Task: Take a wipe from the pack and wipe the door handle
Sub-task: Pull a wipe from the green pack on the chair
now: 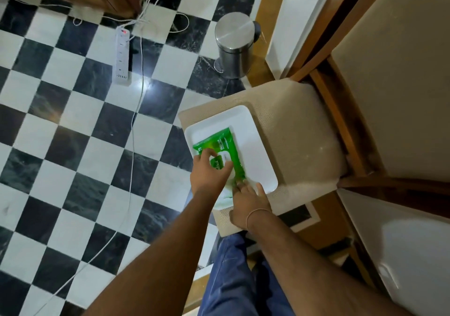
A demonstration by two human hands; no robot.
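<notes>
Both hands on green wipe pack (219,152) in white tray (258,167): left hand (210,172) grips it, right hand (248,201) pinches its 6 o'clock end; steel bin (235,45) at 12.

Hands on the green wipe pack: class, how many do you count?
2. The left hand lies on the green plastic wipe pack; the right hand touches its near end.

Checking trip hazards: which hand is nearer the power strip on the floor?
Left. The left hand on the wipes pack sits closer to the power strip; the right hand lies farther away.
</notes>
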